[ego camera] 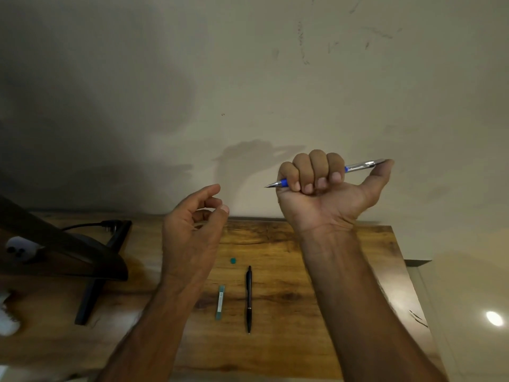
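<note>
Two bare hands held up in front of a pale scuffed wall [248, 78], seen from the head view looking down over both forearms.

Right hand [316, 188] raised above the far edge of the desk, palm side towards the camera. Four fingers curled tight into a fist round a slim blue-and-silver pen [360, 165] with a pointed metal tip. Pen nearly level and tilted slightly, with the tip poking out to the left of the fist and the silver rear end out to the right. Thumb stretched out alongside, its tip pressed on that rear end.

Left hand [192, 224] lower and further left, well apart from the right and also in the air. Fingers loosely curled, thumb tip near the forefinger but not meeting it. Nothing seen held there.

Below the hands, a brown wooden desk [275, 244] with dark grain, set against the wall. Between the two forearms, flat on the wood, a slim black pen [249, 299] lying lengthwise, tip towards the camera. Just left of it and roughly parallel, not touching, a short teal-and-clear plastic case [220, 301]. Beyond that case and apart from it, a tiny teal square piece [233, 260].

At the left side of the desk, a black angled stand [91, 293] with a straight foot. Behind it, a black cable [82, 226] ending in a plug.
</note>
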